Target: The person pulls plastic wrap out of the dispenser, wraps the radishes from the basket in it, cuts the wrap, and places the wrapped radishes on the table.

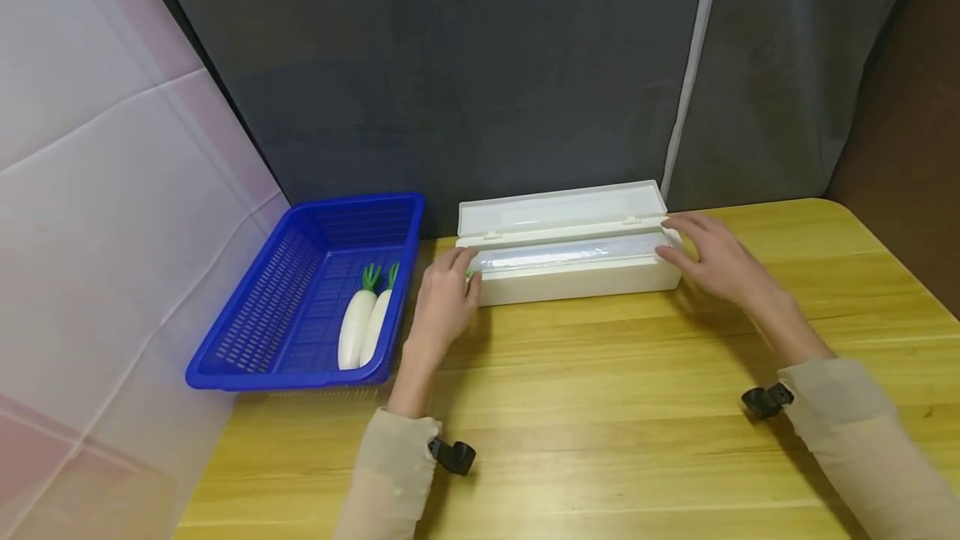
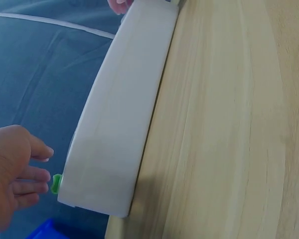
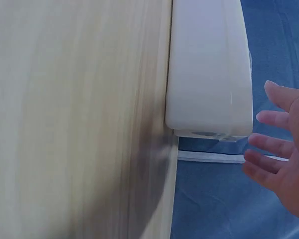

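Note:
A long white cling film box (image 1: 577, 280) stands near the back edge of the table, its lid (image 1: 562, 208) tipped up against the dark cloth. Inside lies a shiny roll of clear film (image 1: 573, 253). At the box's left end a small green tab (image 2: 57, 184) sticks out. My left hand (image 1: 442, 294) is beside that end, fingers loosely bent and holding nothing. By the right end is my right hand (image 1: 716, 261), its fingers spread and, in the right wrist view, slightly apart from the box. The wrist views hide the box's inside.
On the left a blue plastic basket (image 1: 300, 380) holds two white radishes (image 1: 357, 327) with green tops. A dark cloth (image 1: 450, 65) hangs behind the wooden table (image 1: 585, 407); a pale sheet (image 1: 112, 190) hangs along the left side.

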`<action>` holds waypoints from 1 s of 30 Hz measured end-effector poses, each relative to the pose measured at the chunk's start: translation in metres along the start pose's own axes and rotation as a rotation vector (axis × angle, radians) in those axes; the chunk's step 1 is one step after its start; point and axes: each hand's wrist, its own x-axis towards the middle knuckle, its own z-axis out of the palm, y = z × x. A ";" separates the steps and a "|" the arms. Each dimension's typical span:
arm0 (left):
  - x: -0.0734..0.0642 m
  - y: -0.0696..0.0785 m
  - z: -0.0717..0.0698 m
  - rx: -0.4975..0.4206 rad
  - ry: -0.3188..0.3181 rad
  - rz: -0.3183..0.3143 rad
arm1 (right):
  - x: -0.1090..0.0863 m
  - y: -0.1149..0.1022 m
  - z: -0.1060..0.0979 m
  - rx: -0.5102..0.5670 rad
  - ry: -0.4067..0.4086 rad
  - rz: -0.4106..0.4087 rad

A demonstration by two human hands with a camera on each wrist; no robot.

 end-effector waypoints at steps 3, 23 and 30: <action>0.001 0.002 0.003 -0.020 0.031 0.004 | -0.001 0.000 0.003 0.012 0.024 -0.026; 0.003 0.001 0.016 -0.209 0.058 -0.028 | -0.003 0.001 0.020 0.064 0.159 -0.102; 0.003 -0.002 0.013 -0.247 0.035 -0.036 | -0.006 -0.001 0.017 0.075 0.183 -0.085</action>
